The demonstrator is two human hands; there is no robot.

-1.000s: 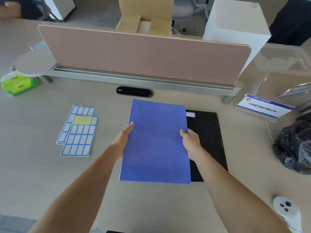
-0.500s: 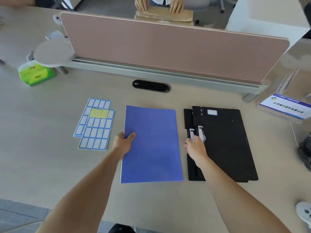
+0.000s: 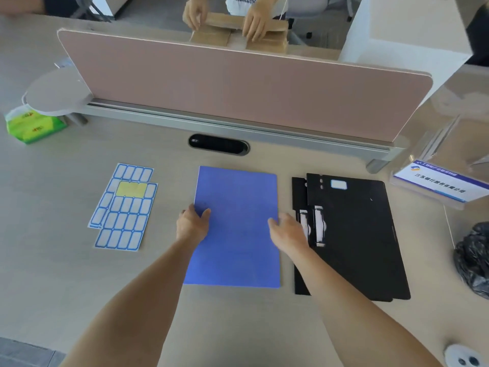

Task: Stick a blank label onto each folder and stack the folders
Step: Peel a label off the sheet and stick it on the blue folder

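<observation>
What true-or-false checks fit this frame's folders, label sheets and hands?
1. The blue folder lies between the label sheets and the black folders. True.
2. The blue folder carries a white label. False: its cover is bare; the white label sits on the top black folder.
3. The left hand has its thumb on the blue folder's left edge. True.
4. The right hand holds a peeled label. False: none shows; it is at the blue folder's right edge.
5. The blue folder is stacked on the black folders. False: it lies beside them, apart.
</observation>
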